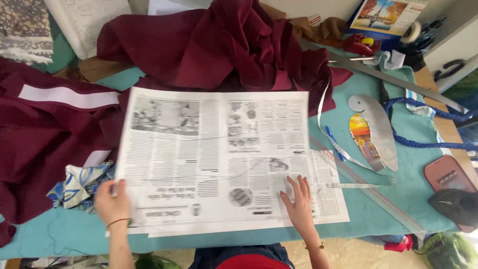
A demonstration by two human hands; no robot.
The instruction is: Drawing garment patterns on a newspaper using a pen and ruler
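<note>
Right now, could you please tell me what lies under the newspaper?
The newspaper rests on the teal table cover; another sheet's edge shows beneath it at right. Whatever else lies below is covered.

Teal-covered table [408,164], pale floor [348,251], daylight.

A table [398,164] covered in teal cloth is holding sewing clutter.
Newspaper [219,159], maroon fabric [214,45], a metal ruler [398,82] and blue cord [423,144] are lying on it.
</note>
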